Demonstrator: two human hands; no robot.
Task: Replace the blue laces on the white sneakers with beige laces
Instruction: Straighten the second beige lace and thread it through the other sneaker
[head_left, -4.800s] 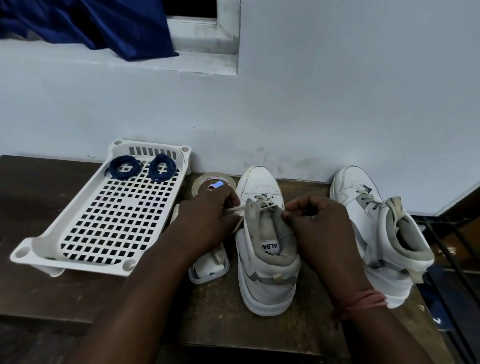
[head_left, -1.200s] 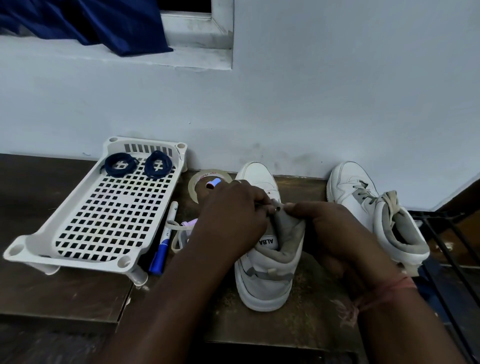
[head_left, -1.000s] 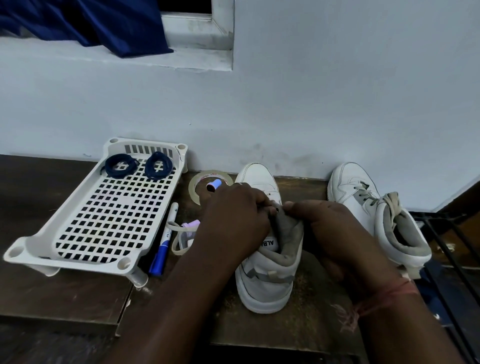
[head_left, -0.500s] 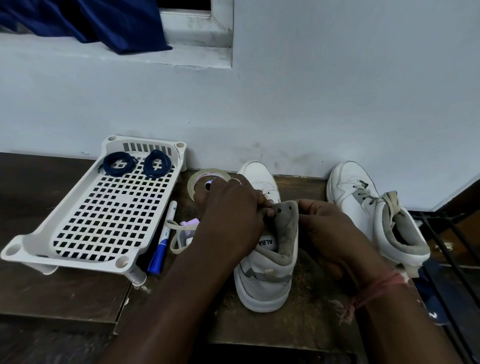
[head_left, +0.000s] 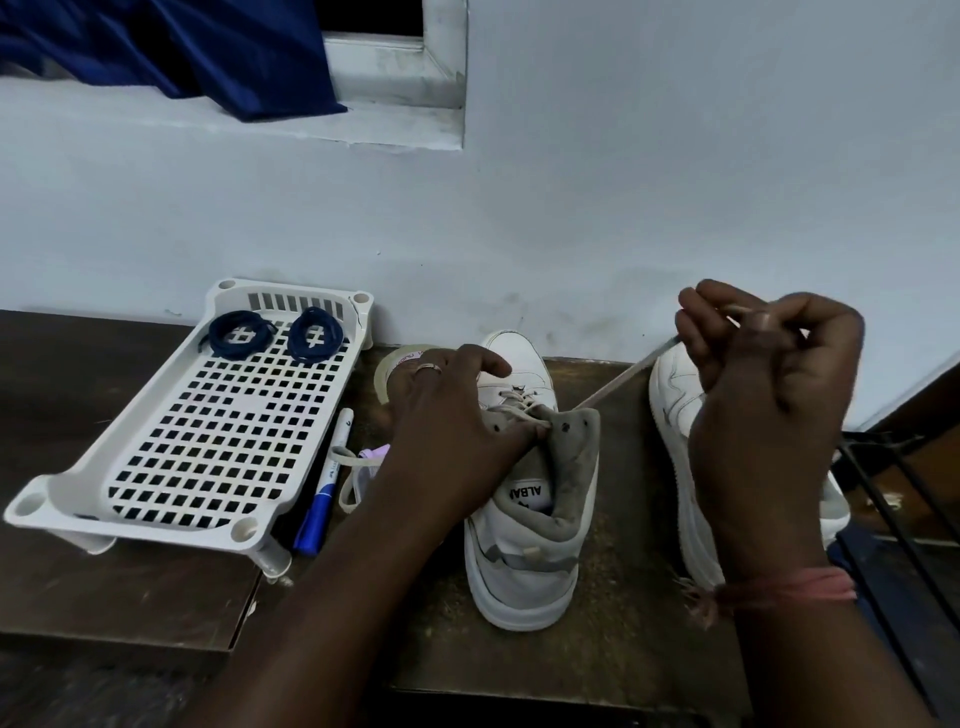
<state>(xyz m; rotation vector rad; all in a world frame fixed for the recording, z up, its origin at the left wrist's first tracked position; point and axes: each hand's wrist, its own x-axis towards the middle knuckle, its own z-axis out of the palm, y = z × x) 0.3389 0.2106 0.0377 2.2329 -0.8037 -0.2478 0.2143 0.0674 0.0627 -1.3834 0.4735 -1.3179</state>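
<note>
A: Dark wooden table (head_left: 130, 587) against a white wall, near sneaker (head_left: 524, 525) heel toward us.
B: Right hand (head_left: 763, 374) pinches the beige lace (head_left: 621, 382), taut from the collar eyelet.
A: Left hand (head_left: 457, 415) curls on the collar; insole reads "ALBA", perhaps cut off.
B: Blue laces (head_left: 236, 332) coiled in the white tray (head_left: 171, 441), well apart.

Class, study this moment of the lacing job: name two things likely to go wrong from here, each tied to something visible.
1. The right hand pulls the beige lace taut up and sideways; the sneaker, steadied only at its collar by the left hand, might tip or slide.
2. A marker and a tape roll lie close by the left forearm; a sweep may knock them, and the marker could roll off the table.
</note>
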